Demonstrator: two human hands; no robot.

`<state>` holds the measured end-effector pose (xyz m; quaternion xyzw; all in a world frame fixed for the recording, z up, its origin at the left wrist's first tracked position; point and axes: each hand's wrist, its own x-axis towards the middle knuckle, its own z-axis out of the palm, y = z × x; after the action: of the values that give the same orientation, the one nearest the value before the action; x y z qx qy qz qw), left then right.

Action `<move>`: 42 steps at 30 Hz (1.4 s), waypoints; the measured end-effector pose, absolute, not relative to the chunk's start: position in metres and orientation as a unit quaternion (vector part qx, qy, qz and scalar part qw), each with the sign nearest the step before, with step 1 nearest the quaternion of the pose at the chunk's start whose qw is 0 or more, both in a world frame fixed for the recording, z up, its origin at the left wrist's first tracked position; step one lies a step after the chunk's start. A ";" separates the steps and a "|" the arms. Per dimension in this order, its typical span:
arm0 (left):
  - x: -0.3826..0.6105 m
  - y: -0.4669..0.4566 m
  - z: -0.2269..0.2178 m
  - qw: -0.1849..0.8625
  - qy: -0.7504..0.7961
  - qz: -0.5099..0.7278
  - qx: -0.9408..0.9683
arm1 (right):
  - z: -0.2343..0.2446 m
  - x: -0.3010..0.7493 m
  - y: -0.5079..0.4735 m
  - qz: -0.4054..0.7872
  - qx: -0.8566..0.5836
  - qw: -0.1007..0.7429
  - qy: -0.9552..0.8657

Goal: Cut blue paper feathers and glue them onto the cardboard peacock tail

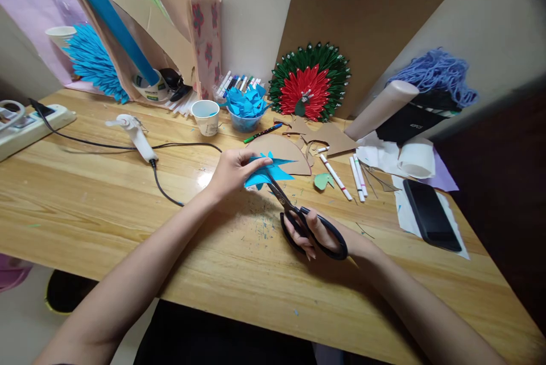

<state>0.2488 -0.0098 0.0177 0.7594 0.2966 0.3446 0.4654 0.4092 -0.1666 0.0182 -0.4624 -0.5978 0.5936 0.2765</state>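
I have the left hand (230, 174) closed to a tight pinch, thumb over fingers, on a blue ribbon piece (273, 173); whether that is one folded strip or several layers, I cannot tell. The piece sits above the table (85, 211), on the near side of the transparent bowl (245, 122) and a little to its right. I take it to be gripped by its far left end so that the fingers lie out of the blades' path.

The right hand (322, 232) is partly open, thumb and fingers threaded through the spread black loops of the scissors (285, 202). The blades point up towards the bowl and meet the ribbon, though I cannot make out whether the tips bite into it.

The bowl holds a heap of blue pieces, probably to stop them scattering. I see a paper cup (205, 121) just left of the bowl and a glue gun (139, 137) farther left. Just right of the bowl, a red and green peacock ornament (307, 83) stands before a cardboard sheet (362, 29), which I judge props it upright.
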 end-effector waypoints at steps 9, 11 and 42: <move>0.244 -0.002 0.019 0.494 0.266 0.293 0.774 | 0.020 0.410 -0.165 0.635 -0.452 0.274 -0.564; 0.244 -0.002 0.019 0.506 0.268 0.295 0.765 | 0.020 0.409 -0.165 0.649 -0.457 0.280 -0.540; 0.256 -0.018 0.012 0.529 0.314 0.372 0.695 | 0.016 0.403 -0.163 0.589 -0.507 0.313 -0.546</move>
<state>0.2563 -0.0183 0.0115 0.6954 0.3140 0.3720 0.5286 0.4030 -0.1625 0.0162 -0.5072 -0.5458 0.5890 0.3129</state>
